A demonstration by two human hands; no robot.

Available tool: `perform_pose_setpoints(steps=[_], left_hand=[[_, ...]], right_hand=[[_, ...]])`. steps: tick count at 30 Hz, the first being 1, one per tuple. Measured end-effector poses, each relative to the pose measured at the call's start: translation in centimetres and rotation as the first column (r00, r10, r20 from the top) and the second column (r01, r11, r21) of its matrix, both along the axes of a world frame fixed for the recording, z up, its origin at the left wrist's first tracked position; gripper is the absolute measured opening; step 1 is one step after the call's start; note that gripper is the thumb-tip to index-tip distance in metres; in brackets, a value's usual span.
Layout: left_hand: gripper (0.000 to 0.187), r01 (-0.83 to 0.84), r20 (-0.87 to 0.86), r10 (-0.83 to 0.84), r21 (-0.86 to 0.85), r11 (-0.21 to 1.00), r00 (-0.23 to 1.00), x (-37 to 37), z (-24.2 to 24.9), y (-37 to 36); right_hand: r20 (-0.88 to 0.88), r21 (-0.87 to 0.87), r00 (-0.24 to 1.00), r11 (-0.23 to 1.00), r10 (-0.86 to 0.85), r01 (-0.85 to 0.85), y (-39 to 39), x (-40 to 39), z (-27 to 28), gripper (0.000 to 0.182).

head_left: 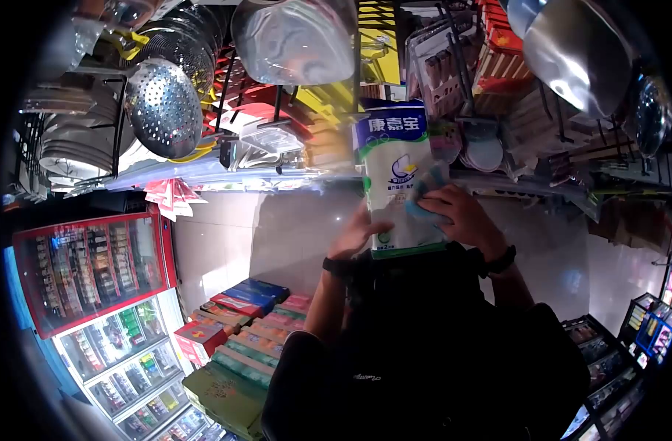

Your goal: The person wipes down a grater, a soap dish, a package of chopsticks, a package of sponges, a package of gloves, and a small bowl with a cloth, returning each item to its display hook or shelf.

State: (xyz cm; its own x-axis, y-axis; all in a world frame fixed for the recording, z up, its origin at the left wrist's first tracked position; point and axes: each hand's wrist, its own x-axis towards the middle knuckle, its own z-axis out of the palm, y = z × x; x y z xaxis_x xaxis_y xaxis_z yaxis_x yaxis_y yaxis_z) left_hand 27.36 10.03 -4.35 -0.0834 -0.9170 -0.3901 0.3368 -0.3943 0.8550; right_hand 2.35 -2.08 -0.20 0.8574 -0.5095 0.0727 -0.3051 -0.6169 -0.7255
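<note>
A white, blue and green package (400,176) with printed characters is held upright in front of my body, its top near the hanging goods. My left hand (356,234) grips its lower left edge, with the thumb across the front. On the right side, my right hand (457,209) has its fingers bent over a light blue-green cloth (428,192) that lies against the package front. Both wrists wear black bands.
Hooks above hold a perforated ladle (164,107), a metal ladle (578,55) and packaged goods. A red-framed display fridge (93,268) is at left. Stacked boxes (233,382) stand at lower left, and a dark rack (608,360) at lower right.
</note>
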Motion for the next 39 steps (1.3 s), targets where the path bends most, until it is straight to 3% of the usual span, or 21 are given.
perform_pose_setpoints(steps=[5, 7, 9, 12, 14, 17, 18, 20, 21, 23, 25, 28, 32, 34, 37, 39], left_hand=[[0.081, 0.051, -0.034, -0.052, -0.035, 0.998, 0.998, -0.2, -0.2, -0.4], [0.097, 0.023, -0.061, -0.028, -0.081, 0.996, 0.998, -1.0, 0.3, -0.6], [0.097, 0.030, -0.102, -0.037, -0.073, 0.997, 0.994, -1.4, 1.6, -1.0], [0.101, 0.133, 0.060, -0.132, -0.015, 0.991, 0.989, -1.4, 2.7, -1.7], [0.093, 0.195, 0.139, -0.186, -0.057, 0.979, 0.973, -0.6, 1.4, -1.5], [0.076, 0.275, 0.220, -0.209, -0.334, 0.901, 0.953, 2.3, -7.2, 0.8], [0.081, 0.338, 0.321, -0.203, -0.450, 0.827, 0.925, 2.9, -7.6, 0.7], [0.082, 0.266, 0.210, -0.175, -0.578, 0.771, 0.962, 2.9, -8.5, 1.6], [0.076, 0.123, -0.007, -0.155, -0.575, 0.809, 0.988, 1.0, -4.1, 1.5], [0.068, 0.012, -0.245, -0.108, -0.362, 0.932, 0.963, -0.2, 1.1, 1.5], [0.067, 0.084, -0.287, -0.073, 0.027, 0.996, 0.955, 0.1, 3.2, 1.8], [0.079, 0.060, -0.045, -0.055, 0.138, 0.989, 0.997, -0.2, 4.9, 2.2], [0.073, 0.073, 0.010, -0.076, 0.183, 0.980, 0.997, -0.1, 9.0, 2.5], [0.070, 0.070, -0.011, -0.069, 0.149, 0.986, 0.998, 0.0, 9.3, 3.0], [0.081, 0.056, -0.023, -0.055, 0.063, 0.996, 0.998, 0.0, 8.6, 3.0], [0.080, 0.060, 0.076, -0.065, 0.066, 0.996, 0.995, 0.2, 7.6, 3.1]], right_hand=[[-0.017, 0.085, 0.999, 0.995, -0.051, 0.052, 0.2, -2.1, 0.0, 0.059], [-0.018, 0.083, 0.997, 0.993, -0.081, 0.082, 0.2, -2.5, 0.4, 0.057], [-0.018, 0.065, 0.994, 0.992, -0.106, 0.107, 0.2, -2.8, 0.4, 0.057], [-0.029, 0.038, 0.991, 0.991, -0.129, 0.130, 0.3, -3.5, 0.1, 0.057], [-0.047, 0.051, 0.988, 0.988, -0.144, 0.146, 0.3, -3.6, 0.3, 0.057], [-0.014, 0.042, 0.986, 0.985, -0.166, 0.167, 0.4, -4.0, 0.0, 0.058], [0.001, 0.048, 0.984, 0.983, -0.177, 0.177, 0.4, -4.1, 0.0, 0.058], [0.029, 0.060, 0.980, 0.979, -0.198, 0.196, 0.2, -4.2, 0.0, 0.059], [0.092, 0.047, 0.972, 0.976, -0.215, 0.212, 0.0, -4.2, 0.1, 0.059], [0.218, 0.027, 0.946, 0.971, -0.239, 0.239, -0.3, -3.8, 0.5, 0.059], [0.266, -0.018, 0.925, 0.959, -0.269, 0.284, -0.5, -3.0, 0.9, 0.058], [0.247, -0.121, 0.945, 0.961, -0.215, 0.250, -0.5, -1.9, 2.4, 0.055], [0.159, -0.228, 0.983, 0.966, -0.088, 0.123, -0.1, -0.8, 4.8, 0.051], [0.143, -0.178, 0.987, 0.980, -0.067, 0.092, 0.3, -0.8, 5.4, 0.050], [0.096, -0.137, 0.995, 0.991, 0.012, 0.002, 1.2, -1.3, 5.5, 0.049], [0.054, -0.063, 0.995, 0.995, 0.078, -0.075, 1.5, -1.8, 5.6, 0.050]])
